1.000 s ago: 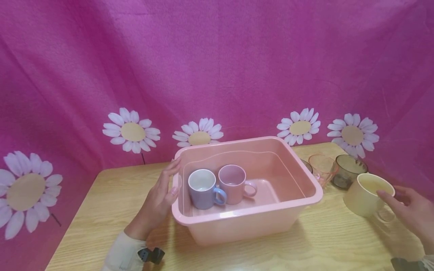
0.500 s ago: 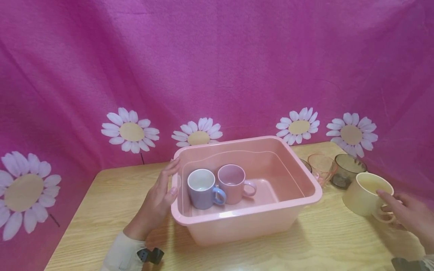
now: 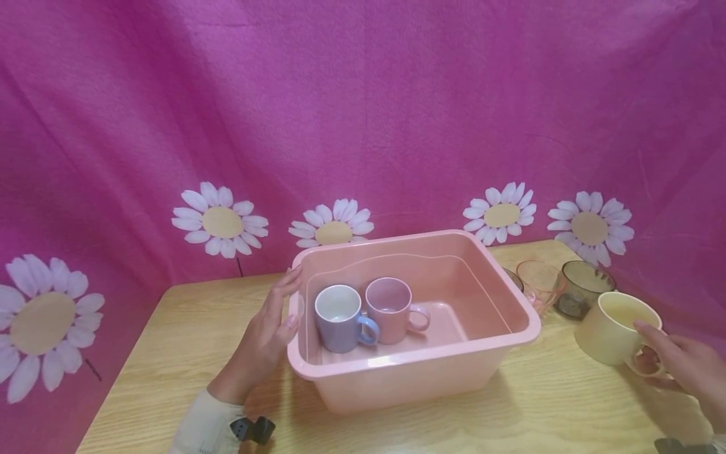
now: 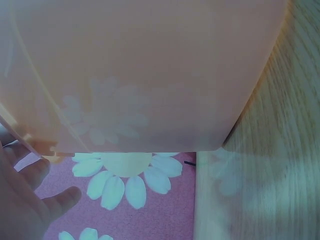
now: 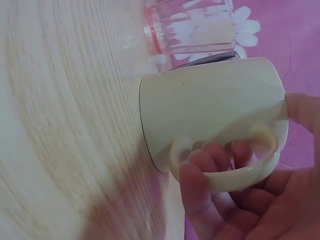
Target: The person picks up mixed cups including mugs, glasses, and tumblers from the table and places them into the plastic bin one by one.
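A pale yellow mug (image 3: 609, 331) stands upright on the table at the right. My right hand (image 3: 686, 366) holds it by the handle (image 5: 245, 175); in the right wrist view some fingers pass through the handle loop and another finger touches the mug near its rim. My left hand (image 3: 263, 334) rests its fairly straight fingers on the left rim of a pink plastic basin (image 3: 420, 369). Inside the basin, at its left end, a blue mug (image 3: 338, 331) and a pinkish-purple mug (image 3: 388, 321) stand upright side by side, handles to the right.
Behind the yellow mug stands a smoky dark glass cup (image 3: 578, 296). A clear cup with an orange tint (image 3: 539, 280) is beside it, close to the basin's right side. Another dark rim (image 3: 513, 277) shows partly behind the basin. A magenta cloth (image 3: 363, 113) with daisies hangs behind the table.
My right fingers have shifted from behind the yellow mug down to its handle. The mug stays about where it was, and my left hand keeps its place on the basin.
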